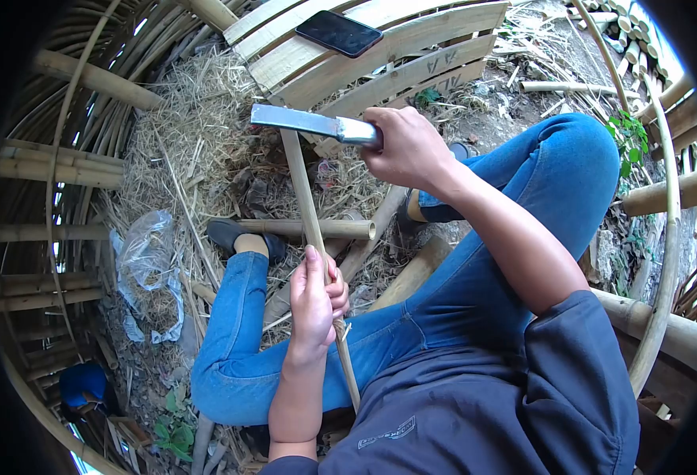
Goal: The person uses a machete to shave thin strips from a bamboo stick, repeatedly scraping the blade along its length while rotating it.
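Note:
My right hand [410, 149] is closed round the handle of a machete [301, 121], whose short, wide metal blade points left. The blade lies across the far end of a bamboo strip [303, 190], overlapping it in this view. Lower down, my left hand [315, 301] grips the same strip with the thumb along it. From there the strip slants down past my thigh to the edge of my dark shirt. Behind my left hand, a cut bamboo pole [317, 229] rests on the ground between my feet.
A black phone [339, 33] lies on a slatted wooden crate [412, 55] ahead. Dry shavings [174, 134] cover the ground. A clear plastic bag [149, 249] sits at left, and cut bamboo pieces [637, 47] are piled at far right. Bamboo poles [673, 190] stand along both sides.

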A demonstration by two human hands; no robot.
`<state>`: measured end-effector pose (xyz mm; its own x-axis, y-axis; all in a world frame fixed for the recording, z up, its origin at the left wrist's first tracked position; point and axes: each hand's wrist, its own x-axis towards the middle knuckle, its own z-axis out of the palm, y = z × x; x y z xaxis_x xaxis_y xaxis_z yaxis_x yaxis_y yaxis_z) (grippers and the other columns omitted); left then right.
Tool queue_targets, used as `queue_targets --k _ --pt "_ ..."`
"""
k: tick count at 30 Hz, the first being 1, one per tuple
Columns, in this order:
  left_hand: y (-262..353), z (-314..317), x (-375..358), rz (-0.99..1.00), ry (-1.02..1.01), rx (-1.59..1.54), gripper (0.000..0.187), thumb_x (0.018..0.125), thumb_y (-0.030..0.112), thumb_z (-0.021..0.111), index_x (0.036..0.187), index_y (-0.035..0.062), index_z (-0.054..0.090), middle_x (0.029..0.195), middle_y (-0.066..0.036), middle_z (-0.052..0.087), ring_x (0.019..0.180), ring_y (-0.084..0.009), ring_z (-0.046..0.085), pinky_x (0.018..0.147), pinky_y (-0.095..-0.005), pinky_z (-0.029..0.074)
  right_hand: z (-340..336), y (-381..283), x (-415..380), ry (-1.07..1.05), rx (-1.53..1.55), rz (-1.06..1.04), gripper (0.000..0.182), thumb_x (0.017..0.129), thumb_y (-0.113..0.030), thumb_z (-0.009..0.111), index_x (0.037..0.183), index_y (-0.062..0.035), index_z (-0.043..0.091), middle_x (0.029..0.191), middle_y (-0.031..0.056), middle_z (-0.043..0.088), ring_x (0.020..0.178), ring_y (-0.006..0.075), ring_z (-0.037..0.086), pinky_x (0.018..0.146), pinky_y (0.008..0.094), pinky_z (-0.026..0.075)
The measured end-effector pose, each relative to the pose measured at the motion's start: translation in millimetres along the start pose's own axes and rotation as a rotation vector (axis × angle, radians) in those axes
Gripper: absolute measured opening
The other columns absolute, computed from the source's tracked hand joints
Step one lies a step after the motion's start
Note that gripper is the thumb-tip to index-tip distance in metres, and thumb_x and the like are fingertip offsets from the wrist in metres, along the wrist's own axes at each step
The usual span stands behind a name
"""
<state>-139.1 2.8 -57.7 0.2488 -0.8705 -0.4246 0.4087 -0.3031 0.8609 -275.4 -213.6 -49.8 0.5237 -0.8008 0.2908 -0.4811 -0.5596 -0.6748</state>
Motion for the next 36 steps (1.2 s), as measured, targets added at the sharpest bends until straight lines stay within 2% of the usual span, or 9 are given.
queue_targets --k 2,5,6,10,17,23,24,30,36 --pt "3 -3 2 -0.001 0.019 -0.017 0.043 0.111 0.045 0.031 0.085 0.0129 0.042 0.056 0.008 0.025 0.042 -0.0025 0.020 0.035 -0.0212 0.017 -4 -6 -5 -0.094 0.120 -0.025 0.019 0.077 -0.015 0.070 0.085 0.0014 0.066 0.075 0.0224 0.068 0.076 0.0405 0.069 0.071 0.0471 0.053" --pt "7 -7 4 0.002 0.065 -0.043 0.042 0.110 0.046 0.034 0.086 0.0132 0.044 0.056 0.008 0.026 0.042 -0.0021 0.021 0.036 -0.0208 0.017 -9 -14 -12 -0.174 0.173 -0.208 0.022 0.081 -0.015 0.076 0.088 0.0025 0.063 0.068 0.0180 0.063 0.062 0.0344 0.064 0.061 0.0403 0.049" --pt "8 -10 5 0.014 0.073 -0.049 0.042 0.110 0.046 0.034 0.086 0.0133 0.044 0.057 0.008 0.026 0.043 -0.0020 0.021 0.036 -0.0207 0.018 -8 -13 -12 -0.209 0.148 -0.283 0.029 0.086 -0.024 0.076 0.094 -0.0002 0.062 0.071 0.0193 0.064 0.065 0.0373 0.065 0.061 0.0437 0.049" --pt "13 -14 7 0.028 0.104 -0.049 0.045 0.108 0.051 0.038 0.086 0.0120 0.045 0.057 0.008 0.029 0.043 -0.0019 0.024 0.038 -0.0221 0.019 -8 -24 -20 -0.325 -0.047 -0.258 0.036 0.089 -0.038 0.073 0.105 -0.0076 0.060 0.074 0.0196 0.067 0.072 0.0407 0.067 0.065 0.0505 0.052" --pt "11 -17 10 0.021 0.119 -0.070 0.044 0.108 0.050 0.039 0.087 0.0120 0.047 0.057 0.008 0.029 0.043 -0.0025 0.025 0.039 -0.0222 0.020 -2 -24 -27 -0.390 -0.158 -0.218 0.038 0.089 -0.042 0.071 0.101 -0.0075 0.062 0.070 0.0178 0.067 0.068 0.0398 0.067 0.065 0.0490 0.055" --pt "10 -16 9 0.033 0.101 -0.092 0.040 0.109 0.046 0.039 0.088 0.0126 0.047 0.057 0.009 0.029 0.044 -0.0024 0.026 0.039 -0.0219 0.020 15 -19 -30 -0.378 -0.158 -0.172 0.028 0.078 -0.032 0.076 0.077 -0.0056 0.067 0.069 0.0173 0.068 0.070 0.0390 0.069 0.069 0.0486 0.056" --pt "9 -15 9 0.037 0.103 -0.078 0.040 0.109 0.045 0.039 0.088 0.0125 0.047 0.057 0.008 0.029 0.044 -0.0023 0.025 0.039 -0.0219 0.020 20 -16 -29 -0.366 -0.161 -0.129 0.019 0.072 -0.023 0.073 0.073 -0.0055 0.069 0.070 0.0183 0.068 0.071 0.0394 0.069 0.070 0.0493 0.056" --pt "1 -6 4 0.053 0.074 -0.018 0.042 0.110 0.044 0.036 0.085 0.0111 0.043 0.056 0.007 0.028 0.042 -0.0016 0.021 0.036 -0.0224 0.015 24 -6 -24 -0.313 -0.254 -0.146 0.014 0.064 -0.015 0.071 0.073 -0.0051 0.072 0.070 0.0201 0.068 0.070 0.0401 0.069 0.070 0.0484 0.057" --pt "-3 -8 4 0.093 0.076 0.027 0.040 0.110 0.044 0.035 0.087 0.0126 0.043 0.057 0.009 0.025 0.041 -0.0011 0.020 0.036 -0.0210 0.014 34 -2 -18 -0.253 -0.281 -0.166 0.016 0.062 -0.015 0.072 0.076 -0.0065 0.074 0.070 0.0197 0.068 0.069 0.0398 0.069 0.069 0.0464 0.057"
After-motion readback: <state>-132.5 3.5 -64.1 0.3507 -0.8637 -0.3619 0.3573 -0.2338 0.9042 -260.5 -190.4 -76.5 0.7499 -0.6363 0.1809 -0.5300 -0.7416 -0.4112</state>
